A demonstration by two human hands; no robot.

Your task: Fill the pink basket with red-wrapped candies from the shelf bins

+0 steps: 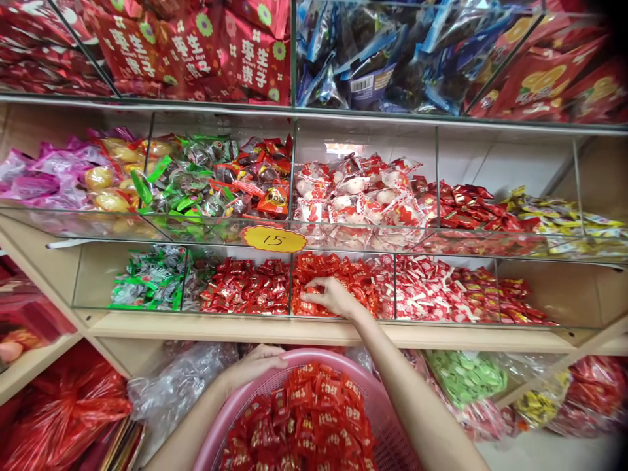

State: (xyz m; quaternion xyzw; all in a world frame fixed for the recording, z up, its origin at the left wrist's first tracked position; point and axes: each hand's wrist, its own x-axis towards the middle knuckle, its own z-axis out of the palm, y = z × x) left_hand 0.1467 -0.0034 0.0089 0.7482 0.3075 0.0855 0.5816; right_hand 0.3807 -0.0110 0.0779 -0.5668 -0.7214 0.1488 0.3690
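A pink plastic basket (220, 418) with perforated sides stands tilted toward me at the bottom, filled with small red-wrapped candies (304, 418). At its far left rim is my left hand (255, 363), fingers laid over the edge and gripping it. My right hand (333, 297) reaches over the basket into a glass-walled compartment on the lower shelf. Its curved fingers rest on loose red-wrapped candies (353, 271) there, thumb and fingers somewhat apart. No lifted candy shows in that hand.
Glass dividers (395, 288) split the lower shelf among other wrapped candies. Above, a glass-fronted shelf carries a yellow price tag (275, 239) marked 15. The wooden shelf edge (196, 327) runs behind the basket. Clear plastic bags (186, 379) and a red bag (63, 392) lie below.
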